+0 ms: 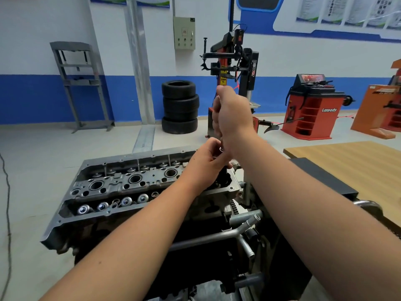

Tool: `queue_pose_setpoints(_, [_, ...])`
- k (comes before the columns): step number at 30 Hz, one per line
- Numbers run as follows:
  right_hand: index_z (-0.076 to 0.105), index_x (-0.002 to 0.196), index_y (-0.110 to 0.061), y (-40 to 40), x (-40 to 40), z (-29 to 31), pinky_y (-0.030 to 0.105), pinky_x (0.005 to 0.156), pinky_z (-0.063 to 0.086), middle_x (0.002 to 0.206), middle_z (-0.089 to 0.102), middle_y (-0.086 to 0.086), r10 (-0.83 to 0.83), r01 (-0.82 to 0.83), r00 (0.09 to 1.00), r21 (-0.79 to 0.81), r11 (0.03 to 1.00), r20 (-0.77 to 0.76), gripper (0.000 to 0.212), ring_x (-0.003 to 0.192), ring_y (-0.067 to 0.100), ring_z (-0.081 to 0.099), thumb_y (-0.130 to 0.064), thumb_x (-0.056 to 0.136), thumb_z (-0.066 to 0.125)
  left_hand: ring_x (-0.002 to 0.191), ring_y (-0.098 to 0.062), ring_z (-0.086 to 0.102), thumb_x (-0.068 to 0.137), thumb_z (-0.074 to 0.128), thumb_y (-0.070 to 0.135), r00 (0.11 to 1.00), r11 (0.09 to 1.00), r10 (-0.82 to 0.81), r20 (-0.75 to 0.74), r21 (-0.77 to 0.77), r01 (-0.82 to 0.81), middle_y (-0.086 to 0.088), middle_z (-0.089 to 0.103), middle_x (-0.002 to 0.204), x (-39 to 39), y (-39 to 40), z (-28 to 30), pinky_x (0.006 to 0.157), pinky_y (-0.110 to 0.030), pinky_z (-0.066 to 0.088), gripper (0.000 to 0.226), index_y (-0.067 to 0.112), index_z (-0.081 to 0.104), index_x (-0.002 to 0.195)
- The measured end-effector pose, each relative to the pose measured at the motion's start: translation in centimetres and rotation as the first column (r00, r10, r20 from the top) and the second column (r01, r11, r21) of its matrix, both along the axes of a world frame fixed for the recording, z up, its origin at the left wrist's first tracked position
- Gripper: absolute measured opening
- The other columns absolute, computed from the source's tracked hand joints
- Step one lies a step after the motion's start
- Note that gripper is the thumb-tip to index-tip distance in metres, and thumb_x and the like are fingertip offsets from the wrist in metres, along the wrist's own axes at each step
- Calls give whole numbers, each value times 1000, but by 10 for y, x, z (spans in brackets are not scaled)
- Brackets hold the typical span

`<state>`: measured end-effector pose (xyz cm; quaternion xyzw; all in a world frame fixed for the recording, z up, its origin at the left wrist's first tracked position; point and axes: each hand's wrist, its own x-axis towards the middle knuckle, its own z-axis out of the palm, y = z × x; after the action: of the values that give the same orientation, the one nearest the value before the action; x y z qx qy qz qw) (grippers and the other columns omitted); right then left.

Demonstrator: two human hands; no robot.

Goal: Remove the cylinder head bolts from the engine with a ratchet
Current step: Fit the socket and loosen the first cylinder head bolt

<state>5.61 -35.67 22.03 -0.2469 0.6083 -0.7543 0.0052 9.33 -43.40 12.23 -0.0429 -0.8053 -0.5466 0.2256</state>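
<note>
A bare aluminium cylinder head [121, 187] tops the engine in front of me, with valve springs and plug wells exposed. My right hand [233, 114] grips the ratchet handle, which stands nearly upright above the head's right end. Below it, my left hand [208, 164] pinches the ratchet's lower part [221, 149] where it goes down toward the head. The socket and the bolt under it are hidden by my hands. A few thin studs [138, 165] stick up along the head's far edge.
A wooden table [351, 168] with a dark tray [325, 177] stands to the right. Behind the engine are a tyre changer [236, 68], a stack of tyres [180, 107], a red wheel balancer [312, 107] and a grey press frame [80, 83]. A cable [7, 192] runs along the floor at left.
</note>
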Motion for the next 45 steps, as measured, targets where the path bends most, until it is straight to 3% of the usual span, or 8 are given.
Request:
queue_pose_setpoints(4, [43, 54, -21, 22, -13, 8, 24, 46, 18, 46, 27, -5, 416, -422, 902, 39, 906, 115, 43, 42, 14, 18, -31, 96, 41, 96, -10, 75, 101, 50, 43, 992, 992, -119, 35, 38, 118, 16, 75, 104, 2, 1, -1, 96, -41, 54, 16, 36, 62, 109])
queue_pose_setpoints(11, [56, 93, -17, 17, -1, -4, 24, 55, 51, 74, 66, 1, -98, 89, 986, -66, 994, -134, 27, 56, 11, 61, -44, 97, 59, 91, -2, 74, 96, 63, 50, 999, 999, -32, 6, 4, 32, 17, 77, 93, -3, -4, -4, 93, -43, 55, 10, 42, 63, 103])
queue_pose_setpoints(15, [59, 96, -17, 12, 2, -19, 23, 58, 50, 77, 66, -1, -107, 70, 964, -155, 985, -242, 22, 57, 7, 57, -39, 97, 62, 78, 1, 69, 75, 61, 70, 1000, 1000, 19, -4, -23, -19, 19, 74, 87, -3, -1, -3, 81, -36, 55, 45, 36, 60, 105])
queue_pose_setpoints(22, [63, 95, -9, 24, -9, -12, 24, 49, 38, 70, 64, 4, 313, -320, 947, -265, 910, -68, 31, 49, 13, 47, -34, 106, 47, 97, -9, 74, 100, 48, 49, 995, 996, -84, 53, 23, 83, 12, 76, 101, 2, 1, -4, 94, -41, 54, 24, 34, 65, 109])
queue_pose_setpoints(31, [62, 81, -13, 18, -3, -21, 28, 58, 54, 71, 68, 5, -10, -47, 980, -278, 959, -200, 29, 58, 18, 64, -39, 94, 66, 90, -12, 73, 95, 64, 56, 1000, 999, -1, 24, -41, 2, 11, 77, 91, 0, -1, -4, 93, -53, 56, 26, 32, 62, 105])
queue_pose_setpoints(37, [59, 72, -21, 21, -5, -23, 24, 47, 45, 59, 59, -1, -105, 54, 980, -281, 958, -169, 44, 47, 14, 53, -55, 97, 51, 76, 2, 68, 104, 59, 43, 999, 994, -49, -8, -103, 48, 13, 74, 86, 2, 2, -2, 69, -13, 47, 17, 30, 70, 104])
queue_pose_setpoints(41, [61, 91, -13, 15, 2, -19, 25, 53, 48, 70, 63, -2, -90, 18, 933, -205, 979, -349, 28, 54, 10, 55, -40, 94, 66, 80, -3, 69, 102, 61, 45, 1000, 997, -16, 6, -75, 16, 8, 75, 88, -1, 1, -3, 78, -30, 50, 19, 28, 68, 104])
queue_pose_setpoints(45, [62, 84, -8, 19, -2, -7, 26, 44, 31, 59, 52, 0, 81, -119, 983, -241, 963, -163, 40, 47, 13, 40, -35, 107, 44, 95, -8, 73, 101, 51, 48, 997, 998, -65, 29, -9, 65, 10, 76, 103, 2, 3, -2, 90, -38, 53, 21, 34, 65, 109])
